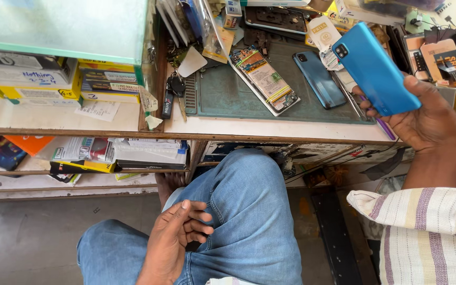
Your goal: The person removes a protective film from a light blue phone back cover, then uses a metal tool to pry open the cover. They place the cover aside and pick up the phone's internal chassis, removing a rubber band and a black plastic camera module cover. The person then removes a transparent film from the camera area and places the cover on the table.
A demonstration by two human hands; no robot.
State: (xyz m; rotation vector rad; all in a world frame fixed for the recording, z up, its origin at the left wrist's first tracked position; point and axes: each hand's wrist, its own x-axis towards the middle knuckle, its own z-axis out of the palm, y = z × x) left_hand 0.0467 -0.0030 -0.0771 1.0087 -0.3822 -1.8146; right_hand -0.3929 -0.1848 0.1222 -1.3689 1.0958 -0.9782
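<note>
My right hand (423, 119) holds a bright blue phone (376, 68) up over the right end of the workbench, back cover and camera facing me. A thin purple tool (383, 128) pokes out under the same hand. My left hand (178, 232) rests on my lap in blue jeans (249, 211), its fingers loosely curled with nothing in them. On the grey-green work mat (222, 97) lie an opened phone with its insides showing (265, 79) and a darker blue phone (320, 79), face down.
Stacked yellow and white boxes (43, 79) sit at the left under a glass shelf (64, 26). A lower shelf holds more boxes and papers (112, 155). Phone parts and cases (439, 53) crowd the bench's back and right side. Keys (174, 87) lie by the mat.
</note>
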